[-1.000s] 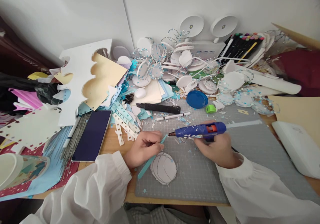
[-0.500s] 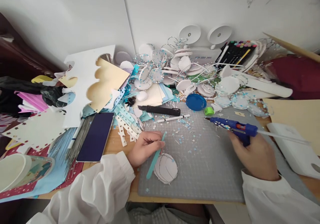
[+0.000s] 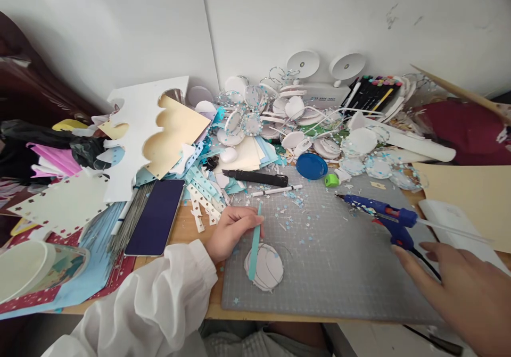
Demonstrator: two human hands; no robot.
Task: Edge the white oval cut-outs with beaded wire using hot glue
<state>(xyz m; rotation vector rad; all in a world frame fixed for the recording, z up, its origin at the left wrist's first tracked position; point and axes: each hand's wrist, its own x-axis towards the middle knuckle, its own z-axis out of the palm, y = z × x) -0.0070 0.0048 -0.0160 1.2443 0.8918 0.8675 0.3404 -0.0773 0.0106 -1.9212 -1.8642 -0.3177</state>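
Note:
My left hand (image 3: pixel 236 233) pinches a flat teal stick (image 3: pixel 254 248), its lower part lying over a round white disc (image 3: pixel 269 269). Thin wire-like lines curve across the disc, which rests near the front of the grey cutting mat (image 3: pixel 339 261). A blue hot glue gun (image 3: pixel 375 210), flecked with small bits, lies on the mat's right side with a clear glue stick out of its back. My right hand (image 3: pixel 459 288) is open just below its handle, fingers apart, by the black cord.
A black craft knife (image 3: pixel 255 177), a white pen (image 3: pixel 277 190), a blue lid (image 3: pixel 311 166) and a small green object (image 3: pixel 331 180) lie towards the back. Beaded white discs (image 3: pixel 293 107) pile up behind. A phone (image 3: pixel 155 218) and a paper cup (image 3: pixel 40 266) stand left.
My right hand has let go of the glue gun and drawn back toward the lower right; the gun now lies on the mat. The teal stick has swung more upright over the disc.

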